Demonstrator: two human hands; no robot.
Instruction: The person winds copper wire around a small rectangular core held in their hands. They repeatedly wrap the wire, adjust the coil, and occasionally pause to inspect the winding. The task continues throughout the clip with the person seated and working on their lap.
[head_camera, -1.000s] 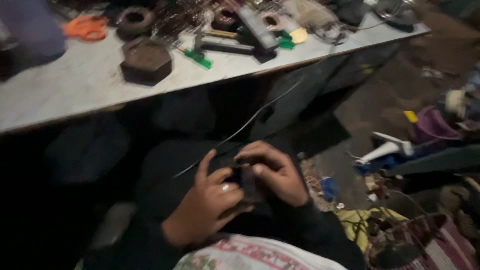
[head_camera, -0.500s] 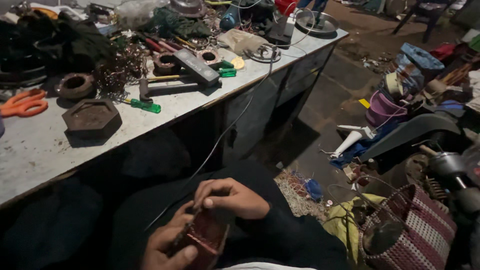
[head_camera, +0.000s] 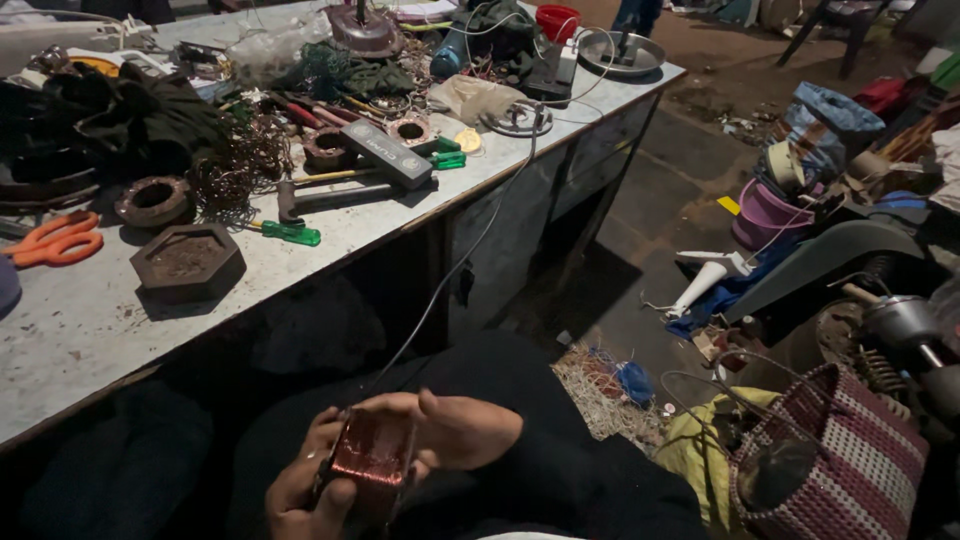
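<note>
- Cluttered workshop at dusk: a long grey worktop (head_camera: 90, 330) runs along the left, a dirt floor falls away to the right, and the person sits low beside the worktop with both hands over a dark lap.
- Both hands have their grip closed on a copper coil (head_camera: 372, 458), which sits low in the centre of the view, well below the worktop's edge.
- Left hand (head_camera: 305, 490) cups the coil from below and behind, fingers wrapped round it.
- Right hand (head_camera: 455, 430) presses on its top and far side, thumb raised.
- Judging by this, the step in hand looks like working the coil's windings by hand; the next move seems to call for a steady hold below and careful fingertips above.
- A thin wire (head_camera: 470, 250) runs from the lap up to the worktop.
- On the worktop lie a hexagonal block (head_camera: 187, 262), a hammer (head_camera: 335, 192), a green screwdriver (head_camera: 288, 233) and orange scissors (head_camera: 52, 240).
- At the right stands a striped woven basket (head_camera: 835, 465).
</note>
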